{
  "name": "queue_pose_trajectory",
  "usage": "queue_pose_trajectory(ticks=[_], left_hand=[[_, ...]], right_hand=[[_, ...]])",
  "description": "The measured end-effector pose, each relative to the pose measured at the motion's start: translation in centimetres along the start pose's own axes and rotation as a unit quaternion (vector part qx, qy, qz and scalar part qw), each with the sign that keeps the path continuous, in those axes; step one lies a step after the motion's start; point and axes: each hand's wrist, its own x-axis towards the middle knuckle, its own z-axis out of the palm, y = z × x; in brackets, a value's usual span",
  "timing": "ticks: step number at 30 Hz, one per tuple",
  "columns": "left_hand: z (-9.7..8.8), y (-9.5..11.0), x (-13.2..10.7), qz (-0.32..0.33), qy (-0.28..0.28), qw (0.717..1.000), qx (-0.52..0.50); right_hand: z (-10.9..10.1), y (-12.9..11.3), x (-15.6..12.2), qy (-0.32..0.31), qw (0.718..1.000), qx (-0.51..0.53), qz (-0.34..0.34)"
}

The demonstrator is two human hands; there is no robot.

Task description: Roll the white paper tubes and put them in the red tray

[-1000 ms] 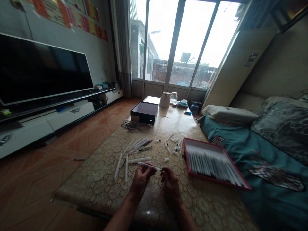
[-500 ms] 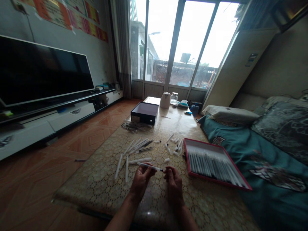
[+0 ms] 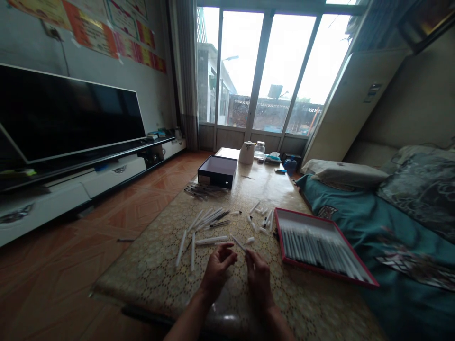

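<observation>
A thin white pen [image 3: 238, 243] is pinched at its lower end by the fingertips [image 3: 248, 254] of the right hand [image 3: 259, 279], and the rest of that hand is half open. The pen is held over the counter [image 3: 302, 303], between the two hands. Its long axis is tilted, with the free end pointed toward 10 o'clock. The left hand [image 3: 217, 274] is half curled at 9 o'clock from the right hand. Nothing is seen in it, and its fingers are near the pen but appear not to touch it.

A short white pen part [image 3: 250, 240] is lying just beside the pen at 1 o'clock. More short pen parts [image 3: 259, 219] are scattered further out at 12 o'clock, and long white pen barrels [image 3: 199, 237] are spread at 10 o'clock. A tray with a red rim [image 3: 305, 219] is placed at 2 o'clock, packed with rows of white pens [image 3: 316, 248]. Beyond the loose parts, an open dark box [image 3: 217, 171] and a bundle of dark pens [image 3: 204, 191] are seen at 11 o'clock. A bed with a teal cover [image 3: 391, 246] is seen at 3 o'clock.
</observation>
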Motion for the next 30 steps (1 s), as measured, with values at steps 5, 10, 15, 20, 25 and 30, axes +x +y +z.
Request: queue_pose_trajectory(ticks=[5,10,15,20,25,30], left_hand=[[0.3,0.3,0.5,-0.041,-0.015,0.998,0.037],[1.3,0.4,2.2,-0.017,-0.062,0.981,0.181],[2.8,-1.4,5.2,0.124,-0.03,0.894,0.43],[4.6,-3.2,7.2,0.122,-0.036,0.889,0.441],[5.3,-3.6,7.8,0.11,-0.018,0.911,0.396],[3.3,-2.4,7.1,0.086,0.032,0.947,0.308]], right_hand=[[-2.2,0.9,1.7,0.006,0.988,0.063,0.141],[-3.4,3.0,1.9,0.059,0.979,0.068,0.184],[-3.0,4.3,1.1,0.08,0.975,0.096,0.184],[-2.7,4.3,0.9,0.094,0.975,0.105,0.172],[-2.7,4.3,1.0,0.092,0.977,0.105,0.164],[-2.7,4.3,0.8,0.082,0.985,0.063,0.139]])
